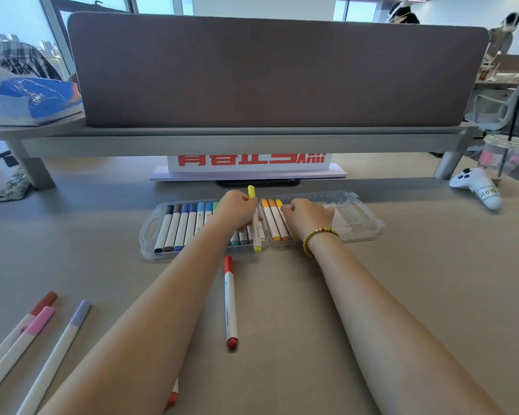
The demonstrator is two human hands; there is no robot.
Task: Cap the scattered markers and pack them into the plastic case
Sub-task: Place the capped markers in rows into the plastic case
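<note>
**Markers half packed on an office desk**

Grey desk (417,295) runs back to a padded divider (276,70) on a raised shelf. One clear plastic case (357,217) lies open near the middle, markers filling its left half, three orange-to-yellow ones in its right. Left hand (237,209) grips one yellow marker (256,223) over the hinge; right hand (307,217) rests in the right half with fingers curled, and whether it holds anything cannot be told. Loose on the desk: one red marker (230,304) between the forearms, three at the near left edge (42,333). Bare desk lies right of the arms.
</note>
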